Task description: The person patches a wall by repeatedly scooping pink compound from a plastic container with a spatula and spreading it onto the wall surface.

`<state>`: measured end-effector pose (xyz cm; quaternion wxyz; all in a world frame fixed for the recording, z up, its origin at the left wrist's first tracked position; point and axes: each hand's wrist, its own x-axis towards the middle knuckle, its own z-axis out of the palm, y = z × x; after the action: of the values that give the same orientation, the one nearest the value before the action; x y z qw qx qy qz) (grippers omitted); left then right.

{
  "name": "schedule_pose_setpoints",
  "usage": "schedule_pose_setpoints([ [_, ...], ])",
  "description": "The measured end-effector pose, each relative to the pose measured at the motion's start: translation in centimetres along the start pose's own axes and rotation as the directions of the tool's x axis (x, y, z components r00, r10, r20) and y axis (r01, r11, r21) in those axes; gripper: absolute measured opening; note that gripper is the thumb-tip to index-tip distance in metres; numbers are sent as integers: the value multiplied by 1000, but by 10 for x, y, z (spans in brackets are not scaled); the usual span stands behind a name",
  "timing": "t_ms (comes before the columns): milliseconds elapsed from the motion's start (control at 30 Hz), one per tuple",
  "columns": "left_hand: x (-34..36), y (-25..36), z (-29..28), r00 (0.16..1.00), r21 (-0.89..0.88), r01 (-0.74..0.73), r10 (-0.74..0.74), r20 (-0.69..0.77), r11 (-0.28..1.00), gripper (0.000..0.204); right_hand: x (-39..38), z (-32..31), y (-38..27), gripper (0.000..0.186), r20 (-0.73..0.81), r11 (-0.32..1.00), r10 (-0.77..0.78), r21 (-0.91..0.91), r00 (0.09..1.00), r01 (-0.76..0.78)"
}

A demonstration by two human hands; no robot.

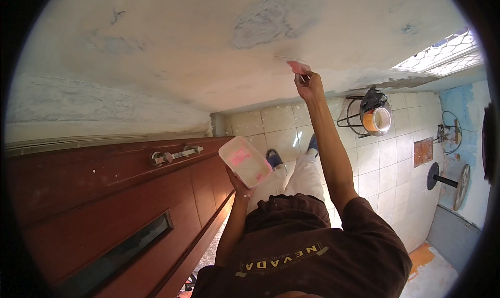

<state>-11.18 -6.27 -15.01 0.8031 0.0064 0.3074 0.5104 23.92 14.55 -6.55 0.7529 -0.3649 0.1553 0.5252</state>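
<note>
My right hand (310,84) reaches up to the pale wall (208,43) with a small flat scraper (299,67) pinched in its fingers. Pink paste coats the scraper, and its thin edge lies at the wall surface. A rough grey-white patch (263,22) shows on the wall just beyond it. At waist height my left hand (241,185) supports a rectangular plastic tub (235,168) from below, its fingers mostly hidden. Pink and whitish paste smears the inside of the tub, which tilts toward me.
A red-brown door (120,194) with a metal handle (177,155) stands close on my left. To the right, a black stool (354,116) bears an orange-and-white bucket (376,122) and a black bag (374,97). A dark round-based stand (442,180) lies farther right on the tiled floor (375,168).
</note>
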Motion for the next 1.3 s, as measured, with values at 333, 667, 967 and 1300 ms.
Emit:
schedule_pose_setpoints([
  [333, -2, -4, -6, 997, -60, -5, 0, -80, 998, 70, 14, -58, 67, 12, 4, 982, 8, -186, 1000, -7],
  [667, -4, 4, 4, 997, -39, -39, 36, -74, 998, 72, 21, -17, 59, 24, -6, 974, 227, 15, 974, -227],
  [967, 3, 7, 25, 999, -78, 33, -34, -11, 996, 69, -24, 30, 6, 34, 26, 973, 193, 123, 981, -194],
  [1300, 13, 22, 56, 992, 60, 48, -54, 112, 997, 77, -163, 5, -17, 25, 408, 667, -301, -556, 862, 496],
])
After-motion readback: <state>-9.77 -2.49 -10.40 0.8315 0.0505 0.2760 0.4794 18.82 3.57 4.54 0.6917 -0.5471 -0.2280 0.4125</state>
